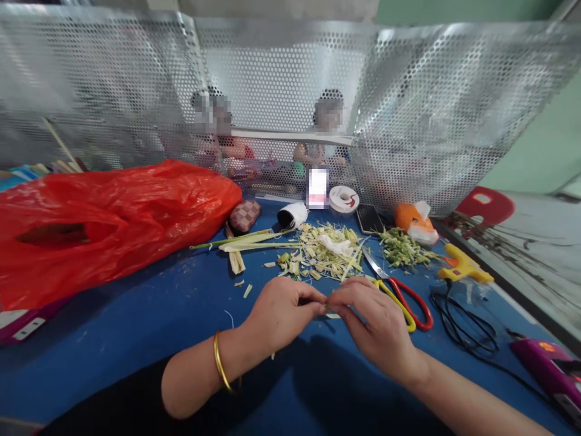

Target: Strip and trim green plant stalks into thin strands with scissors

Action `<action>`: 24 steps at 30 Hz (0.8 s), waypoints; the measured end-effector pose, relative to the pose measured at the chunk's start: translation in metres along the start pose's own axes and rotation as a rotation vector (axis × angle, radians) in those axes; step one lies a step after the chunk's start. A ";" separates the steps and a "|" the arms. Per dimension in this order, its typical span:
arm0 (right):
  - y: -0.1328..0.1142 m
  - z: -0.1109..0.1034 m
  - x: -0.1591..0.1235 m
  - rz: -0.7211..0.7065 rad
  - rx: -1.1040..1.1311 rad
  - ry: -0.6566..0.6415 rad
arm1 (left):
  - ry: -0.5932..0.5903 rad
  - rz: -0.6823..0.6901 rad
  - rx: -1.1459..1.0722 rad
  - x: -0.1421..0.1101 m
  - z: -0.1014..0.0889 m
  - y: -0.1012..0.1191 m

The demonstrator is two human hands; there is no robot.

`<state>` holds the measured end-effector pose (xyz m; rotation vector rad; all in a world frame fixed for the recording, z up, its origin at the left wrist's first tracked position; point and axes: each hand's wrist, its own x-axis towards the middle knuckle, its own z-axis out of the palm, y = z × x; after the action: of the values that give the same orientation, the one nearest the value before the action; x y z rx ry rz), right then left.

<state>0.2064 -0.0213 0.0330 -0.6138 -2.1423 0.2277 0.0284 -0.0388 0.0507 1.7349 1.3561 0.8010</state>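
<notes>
My left hand [281, 312], with a gold bangle on the wrist, pinches thumb against forefinger just above the blue table [181, 327]. Its fingertips meet those of my right hand [374, 315], which is pinched too. What they hold between them is small and mostly hidden; a pale green sliver [333, 315] shows just below the fingertips. Beyond the hands lies a heap of cut pale plant pieces [313, 254]. Scissors [411, 303] with one red and one yellow handle lie partly open beside my right hand. Long pale stalks [258, 243] lie to the left of the heap.
A red plastic bag [149, 224] covers the left side. At the back stand a thread cone [297, 215] and a ribbon spool [338, 201]. Right: dark phone [370, 219], green clippings [403, 249], yellow glue gun [467, 266], its black cord, purple power strip [544, 363]. People sit behind the perforated screen [281, 72].
</notes>
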 end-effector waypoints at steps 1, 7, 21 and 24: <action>-0.001 0.000 0.002 0.009 0.006 0.006 | 0.006 0.021 0.010 0.001 -0.003 0.000; 0.022 -0.003 0.037 0.261 0.077 -0.067 | 0.100 0.124 0.042 0.022 -0.037 -0.015; 0.140 0.095 0.128 0.334 -0.396 -0.252 | 0.306 0.137 0.110 0.149 -0.069 -0.103; 0.147 0.101 0.135 0.325 -0.365 -0.240 | 0.341 0.095 0.057 0.158 -0.069 -0.107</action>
<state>0.1095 0.1788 0.0121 -1.2025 -2.3252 0.0874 -0.0446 0.1420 -0.0050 1.7729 1.5386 1.1630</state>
